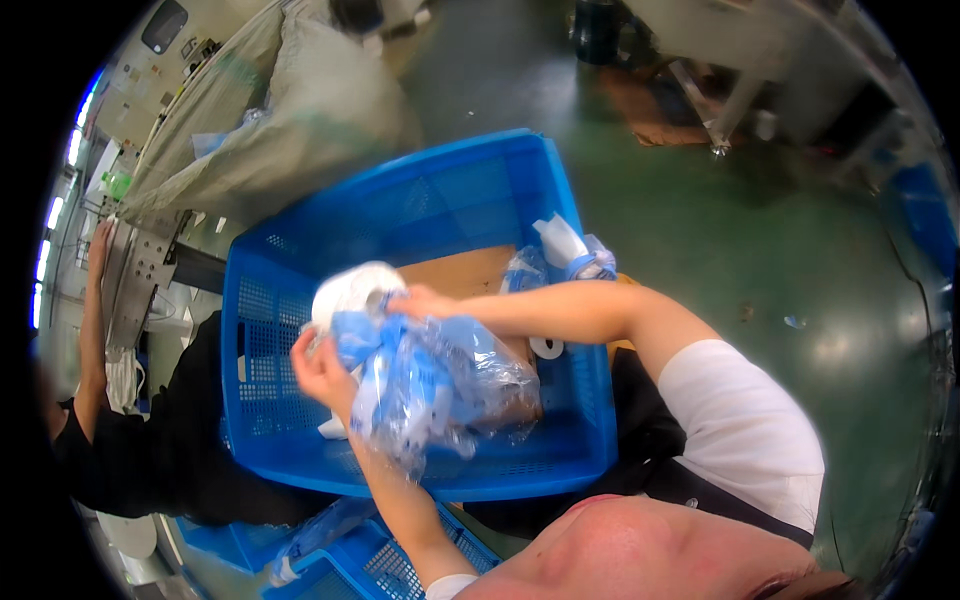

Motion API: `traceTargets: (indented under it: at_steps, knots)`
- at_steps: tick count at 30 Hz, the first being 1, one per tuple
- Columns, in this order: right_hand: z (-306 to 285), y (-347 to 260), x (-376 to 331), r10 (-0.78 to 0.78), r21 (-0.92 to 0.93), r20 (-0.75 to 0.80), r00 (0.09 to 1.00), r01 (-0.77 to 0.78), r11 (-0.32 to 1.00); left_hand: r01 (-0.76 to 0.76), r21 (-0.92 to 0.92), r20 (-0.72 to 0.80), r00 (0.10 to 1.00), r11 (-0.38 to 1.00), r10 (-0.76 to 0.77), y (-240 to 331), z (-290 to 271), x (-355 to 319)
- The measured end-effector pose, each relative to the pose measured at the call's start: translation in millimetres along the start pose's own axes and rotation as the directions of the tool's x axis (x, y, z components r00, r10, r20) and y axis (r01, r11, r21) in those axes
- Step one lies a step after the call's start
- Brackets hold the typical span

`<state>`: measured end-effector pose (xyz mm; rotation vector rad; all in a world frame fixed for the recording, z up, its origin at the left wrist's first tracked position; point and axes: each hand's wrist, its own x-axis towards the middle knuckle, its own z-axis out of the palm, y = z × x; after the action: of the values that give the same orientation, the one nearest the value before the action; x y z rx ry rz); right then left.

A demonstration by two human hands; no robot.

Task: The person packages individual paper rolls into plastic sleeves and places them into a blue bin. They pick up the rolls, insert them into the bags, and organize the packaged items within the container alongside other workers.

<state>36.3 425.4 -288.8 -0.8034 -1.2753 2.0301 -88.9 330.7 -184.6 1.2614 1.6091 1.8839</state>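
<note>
A crumpled clear plastic bag [465, 375] with blue print is bunched up above a large blue plastic basket [420, 490]. At its upper left end a soft white rounded thing [350, 290] sticks out; its kind I cannot make out. My right hand [420, 301] is closed on the bag beside the white thing. Lower and further left, my left hand [325, 372] has curled fingers at the bag's blue edge. The plastic drapes across my left wrist. Some of the fingertips are blurred or hidden.
Brown cardboard [460, 270] lies inside the basket. A white and blue plastic-wrapped piece [575, 250] hangs over its right rim. More blue baskets [375, 560] stand below. A person's arm [92, 330] is at left, beside a machine [140, 265]. Pale sheeting [320, 110] lies behind.
</note>
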Motion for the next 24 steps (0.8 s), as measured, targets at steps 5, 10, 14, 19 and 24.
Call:
traceTargets:
  at_steps: [5,10,14,19,24]
  knots:
    - [-40.6,-36.4,17.2,-0.173,-0.246,-0.235,0.957,0.114,0.963,0.114,-0.008,0.566,0.819,0.993,-0.090,7.2,3.8,-8.4]
    - [-34.3,-50.5,6.5,-0.334,-0.139,-0.192,0.923,0.312,0.940,0.199,-0.027,0.246,0.951,0.980,-0.186,-1.5,-18.9,18.2]
    - [-13.1,-48.5,-7.4,-0.242,-0.167,-0.036,0.970,0.233,0.958,-0.066,0.271,-0.032,0.996,0.960,0.078,-26.8,-38.9,34.3]
    - [-9.0,-42.7,-18.0,-0.129,-0.213,0.093,0.987,0.147,0.966,0.188,0.068,0.223,0.954,0.980,-0.199,-32.3,-27.1,28.1]
    - [-28.3,-49.9,-5.7,-0.236,-0.432,0.057,0.970,0.237,0.870,0.455,-0.181,0.239,0.880,0.872,-0.410,-57.4,-47.8,38.7]
